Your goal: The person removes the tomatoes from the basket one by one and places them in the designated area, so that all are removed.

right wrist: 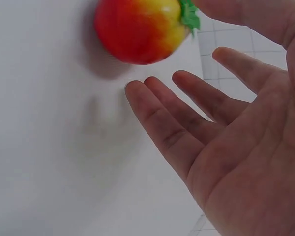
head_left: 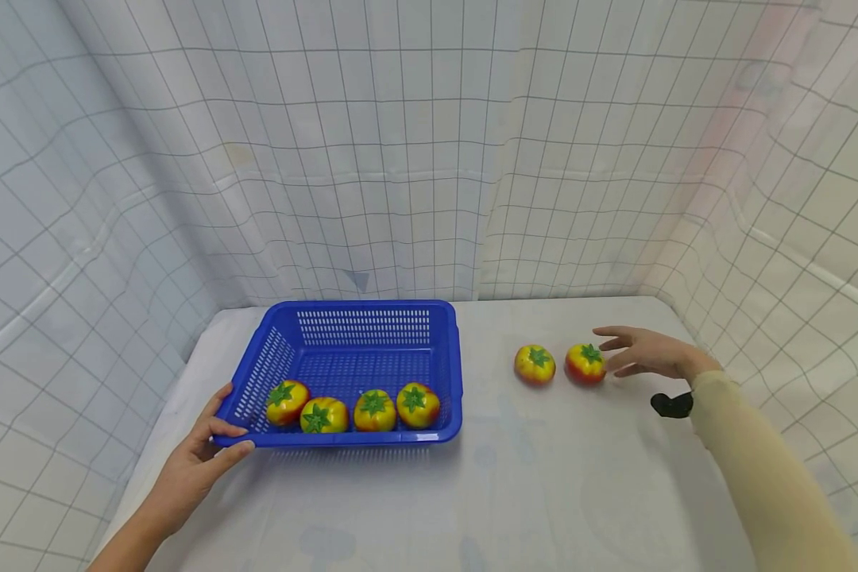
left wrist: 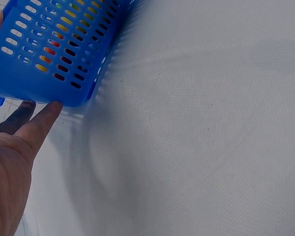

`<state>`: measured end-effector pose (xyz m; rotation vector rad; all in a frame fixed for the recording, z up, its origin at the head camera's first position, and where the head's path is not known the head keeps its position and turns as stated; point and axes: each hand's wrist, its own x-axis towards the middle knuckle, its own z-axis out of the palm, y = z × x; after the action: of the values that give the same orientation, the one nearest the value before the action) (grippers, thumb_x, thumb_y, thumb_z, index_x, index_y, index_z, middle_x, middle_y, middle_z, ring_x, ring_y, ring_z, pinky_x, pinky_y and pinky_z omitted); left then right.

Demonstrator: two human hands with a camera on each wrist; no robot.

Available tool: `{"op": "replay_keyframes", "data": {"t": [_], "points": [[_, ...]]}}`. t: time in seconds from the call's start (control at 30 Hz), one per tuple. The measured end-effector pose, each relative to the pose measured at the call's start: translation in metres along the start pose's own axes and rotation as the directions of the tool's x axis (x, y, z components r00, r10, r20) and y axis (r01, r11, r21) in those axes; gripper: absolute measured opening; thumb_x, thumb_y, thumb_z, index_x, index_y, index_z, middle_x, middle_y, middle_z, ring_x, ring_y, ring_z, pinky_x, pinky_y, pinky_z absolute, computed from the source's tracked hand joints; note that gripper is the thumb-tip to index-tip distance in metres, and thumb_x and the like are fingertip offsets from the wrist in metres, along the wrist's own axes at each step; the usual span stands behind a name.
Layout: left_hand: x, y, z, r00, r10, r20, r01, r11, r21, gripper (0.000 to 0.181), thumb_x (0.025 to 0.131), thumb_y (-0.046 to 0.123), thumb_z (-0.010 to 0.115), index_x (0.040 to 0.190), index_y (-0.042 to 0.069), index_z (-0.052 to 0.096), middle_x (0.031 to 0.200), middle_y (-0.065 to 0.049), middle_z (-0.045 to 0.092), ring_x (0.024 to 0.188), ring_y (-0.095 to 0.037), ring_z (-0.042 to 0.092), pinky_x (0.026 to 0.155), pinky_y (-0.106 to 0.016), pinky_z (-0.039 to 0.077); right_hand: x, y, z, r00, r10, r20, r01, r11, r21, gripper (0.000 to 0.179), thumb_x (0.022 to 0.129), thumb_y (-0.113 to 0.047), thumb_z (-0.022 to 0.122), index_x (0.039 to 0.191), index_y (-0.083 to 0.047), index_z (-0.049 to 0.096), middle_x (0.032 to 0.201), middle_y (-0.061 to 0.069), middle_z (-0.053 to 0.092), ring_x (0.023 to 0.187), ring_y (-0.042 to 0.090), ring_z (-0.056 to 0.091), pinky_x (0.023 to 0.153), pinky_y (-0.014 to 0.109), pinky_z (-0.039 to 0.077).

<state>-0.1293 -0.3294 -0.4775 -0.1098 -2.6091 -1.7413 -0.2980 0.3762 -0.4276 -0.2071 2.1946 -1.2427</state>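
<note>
A blue plastic basket [head_left: 361, 365] with slotted walls stands on the left of the table. Its near left corner is held by my left hand [head_left: 193, 469], thumb at the front rim and fingers round the side. Several red-and-yellow toy tomatoes [head_left: 375, 411] with green leafy tops lie in a row along its near wall. Right of the basket, two more sit on the table: a left tomato [head_left: 535, 365] and a right tomato [head_left: 585, 364]. Beside the right one, my right hand [head_left: 647, 353] has its fingers spread, with nothing in its palm; the right wrist view shows a gap between fingertips and tomato.
White cloth covers the table [head_left: 543, 492]. White curtains with a dark grid [head_left: 429, 159] hang behind it and on both sides. A small black object [head_left: 671, 405] shows at the right sleeve's cuff.
</note>
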Motion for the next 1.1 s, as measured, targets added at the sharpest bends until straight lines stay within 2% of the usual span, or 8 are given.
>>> {"op": "replay_keyframes", "data": {"t": [0.17,0.37,0.67,0.83,1.1], "points": [[0.000,0.001,0.000,1.000,0.003,0.002,-0.003,1.000,-0.014,0.032,0.103,0.018,0.064,0.121,-0.005,0.049,0.170,0.015,-0.001,0.142,-0.067,0.010,0.087,-0.009,0.046,-0.008,-0.007,-0.006,0.999,-0.039,-0.035,0.038,0.999,-0.026,0.081,0.097,-0.019,0.070,0.161,-0.005,0.022,0.160,0.032,0.026,0.136,0.043,0.047,0.103,0.047,0.050],[0.001,0.001,0.001,1.000,0.004,-0.002,-0.004,1.000,-0.012,0.031,0.103,0.018,0.064,0.120,-0.004,0.050,0.170,0.015,0.000,0.141,-0.068,0.013,0.086,-0.009,0.047,-0.012,-0.015,-0.009,0.993,-0.097,-0.070,0.092,0.993,-0.067,0.080,0.098,-0.024,0.069,0.161,-0.005,0.023,0.160,0.031,0.027,0.134,0.046,0.049,0.103,0.048,0.049],[0.000,0.001,0.000,1.000,-0.013,-0.008,0.013,1.000,-0.009,0.034,0.103,0.020,0.065,0.121,-0.004,0.050,0.170,0.015,-0.001,0.142,-0.067,0.012,0.086,-0.010,0.048,-0.009,-0.036,-0.002,0.976,-0.185,-0.117,0.168,0.975,-0.143,0.073,0.100,-0.030,0.067,0.159,-0.008,0.030,0.156,0.023,0.039,0.131,0.039,0.054,0.107,0.053,0.044],[0.000,0.001,0.000,1.000,-0.013,-0.010,0.013,1.000,0.004,0.034,0.103,0.020,0.064,0.121,-0.004,0.050,0.170,0.015,0.000,0.142,-0.067,0.013,0.086,-0.009,0.047,-0.006,-0.051,0.006,0.967,-0.225,-0.116,0.204,0.964,-0.171,0.068,0.100,-0.030,0.066,0.158,-0.012,0.035,0.155,0.019,0.044,0.133,0.036,0.053,0.107,0.052,0.044],[0.000,0.001,0.001,1.000,-0.008,-0.008,0.008,1.000,0.004,0.033,0.103,0.020,0.064,0.120,-0.004,0.050,0.170,0.015,0.000,0.141,-0.067,0.014,0.086,-0.009,0.047,0.003,-0.074,0.024,0.961,-0.267,-0.067,0.255,0.957,-0.140,0.065,0.098,-0.030,0.070,0.155,-0.019,0.041,0.151,0.008,0.050,0.132,0.031,0.055,0.108,0.048,0.044]]}}
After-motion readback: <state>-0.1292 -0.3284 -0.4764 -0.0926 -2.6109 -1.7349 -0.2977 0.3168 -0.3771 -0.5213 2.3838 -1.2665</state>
